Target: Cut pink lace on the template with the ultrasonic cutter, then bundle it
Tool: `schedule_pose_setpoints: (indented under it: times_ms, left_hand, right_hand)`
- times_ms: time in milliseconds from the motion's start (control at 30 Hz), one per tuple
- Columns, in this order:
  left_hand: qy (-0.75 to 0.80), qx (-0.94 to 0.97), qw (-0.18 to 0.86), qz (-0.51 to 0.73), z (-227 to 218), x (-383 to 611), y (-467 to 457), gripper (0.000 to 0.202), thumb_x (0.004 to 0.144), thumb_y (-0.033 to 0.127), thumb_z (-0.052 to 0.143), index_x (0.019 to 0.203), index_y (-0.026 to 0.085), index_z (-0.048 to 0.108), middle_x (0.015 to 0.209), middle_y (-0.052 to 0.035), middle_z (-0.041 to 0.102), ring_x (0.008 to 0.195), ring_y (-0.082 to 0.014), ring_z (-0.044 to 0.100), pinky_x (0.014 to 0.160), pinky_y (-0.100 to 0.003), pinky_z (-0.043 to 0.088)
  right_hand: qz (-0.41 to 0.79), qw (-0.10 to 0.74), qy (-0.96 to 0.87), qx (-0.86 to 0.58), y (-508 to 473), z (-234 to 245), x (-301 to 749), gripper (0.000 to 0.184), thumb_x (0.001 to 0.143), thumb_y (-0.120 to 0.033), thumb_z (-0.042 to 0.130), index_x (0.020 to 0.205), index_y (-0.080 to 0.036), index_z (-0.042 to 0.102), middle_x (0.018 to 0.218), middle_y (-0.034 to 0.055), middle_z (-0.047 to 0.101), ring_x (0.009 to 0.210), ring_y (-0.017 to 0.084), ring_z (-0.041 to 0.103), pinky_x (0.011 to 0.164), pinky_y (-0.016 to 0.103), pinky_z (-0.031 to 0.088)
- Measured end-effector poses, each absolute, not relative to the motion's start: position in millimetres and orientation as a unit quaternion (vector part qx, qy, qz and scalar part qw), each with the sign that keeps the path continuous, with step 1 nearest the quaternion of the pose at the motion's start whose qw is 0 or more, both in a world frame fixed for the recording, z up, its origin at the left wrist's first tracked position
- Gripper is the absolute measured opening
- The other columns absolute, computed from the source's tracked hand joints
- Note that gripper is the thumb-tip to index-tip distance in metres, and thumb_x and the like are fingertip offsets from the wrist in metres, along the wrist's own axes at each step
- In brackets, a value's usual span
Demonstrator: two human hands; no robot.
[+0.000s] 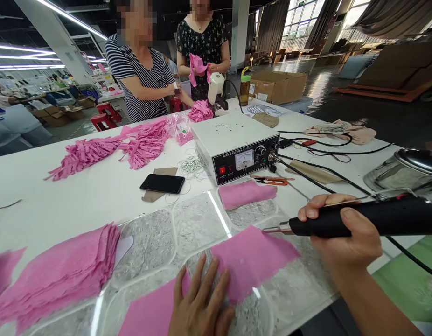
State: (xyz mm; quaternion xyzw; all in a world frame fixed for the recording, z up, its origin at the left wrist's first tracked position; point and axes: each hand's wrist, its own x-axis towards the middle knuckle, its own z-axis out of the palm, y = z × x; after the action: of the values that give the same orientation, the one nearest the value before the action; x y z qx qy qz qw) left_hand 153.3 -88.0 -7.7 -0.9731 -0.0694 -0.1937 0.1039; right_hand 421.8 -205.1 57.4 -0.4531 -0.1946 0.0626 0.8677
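Observation:
My right hand [352, 228] is wrapped round a black corded hand tool [356, 217] with a narrow metal tip. The tip touches, or hangs just over, the top edge of a pink cloth piece [254, 261]. Fingers spread, my left hand [202, 301] lies flat at the left edge of that cloth. Part of a second pink piece [149, 308] shows beneath and beside this hand. Both pieces rest on a clear patterned mat [149, 242]. To the left sits a thick stack of pink cloth [62, 270]. A folded pink piece [247, 193] lies farther back.
A white control box [237, 140] with a meter stands mid-table, cables running right. Nearby are a phone [162, 183], orange thread snips [270, 181] and a glass jar [405, 172]. Pink fringed bundles [146, 144] lie behind. Two people [142, 79] stand across the table.

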Motion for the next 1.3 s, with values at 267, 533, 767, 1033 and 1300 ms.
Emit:
schedule_pose_setpoints:
  times_ms: [267,533,767,1033,1300]
  left_hand:
    - [-0.063,-0.975,0.119,-0.179,-7.6,154.3,-89.4,0.045,0.093,0.027,0.053,0.137,0.022,0.054,0.143,-0.0057,0.052,0.135,-0.0298,0.041,0.118,-0.049,0.006]
    - [-0.063,-0.974,0.112,-0.189,-10.0,152.8,-86.6,0.044,0.092,0.029,0.054,0.136,0.025,0.056,0.141,-0.003,0.055,0.134,-0.0268,0.043,0.119,-0.044,0.007]
    - [-0.044,-0.969,0.126,-0.208,-11.5,155.1,-82.0,0.041,0.09,0.025,0.055,0.131,0.022,0.06,0.136,-0.0052,0.059,0.144,-0.026,0.028,0.119,-0.045,0.003]
    - [-0.05,-0.969,0.116,-0.21,-13.1,154.7,-84.1,0.04,0.09,0.024,0.054,0.13,0.021,0.061,0.137,-0.0051,0.058,0.146,-0.0251,0.023,0.12,-0.046,0.002]
    - [-0.057,-0.969,0.116,-0.21,-15.3,154.2,-82.4,0.042,0.091,0.026,0.054,0.132,0.023,0.059,0.136,-0.0042,0.059,0.141,-0.0253,0.034,0.12,-0.043,0.004]
  right_hand:
    - [0.072,0.87,-0.183,-0.453,-209.9,54.0,420.5,0.012,0.062,-0.031,0.066,0.062,-0.021,0.059,0.064,0.0005,0.053,0.05,0.014,0.047,0.045,0.03,0.047]
    - [0.061,0.866,-0.217,-0.447,-206.8,53.9,419.3,0.011,0.064,-0.031,0.068,0.063,-0.022,0.062,0.062,0.0014,0.057,0.049,0.015,0.05,0.044,0.03,0.048]
    - [0.046,0.868,-0.223,-0.442,-208.9,54.2,420.3,0.012,0.066,-0.032,0.066,0.067,-0.021,0.062,0.065,0.0007,0.058,0.051,0.014,0.052,0.046,0.029,0.049]
    - [0.041,0.867,-0.193,-0.457,-231.6,58.0,424.8,0.013,0.065,-0.032,0.066,0.067,-0.021,0.06,0.064,0.0003,0.056,0.05,0.014,0.049,0.045,0.029,0.047]
    - [0.051,0.869,-0.2,-0.449,-229.5,54.1,423.9,0.014,0.064,-0.034,0.069,0.067,-0.022,0.063,0.064,0.0013,0.057,0.049,0.015,0.05,0.044,0.031,0.047]
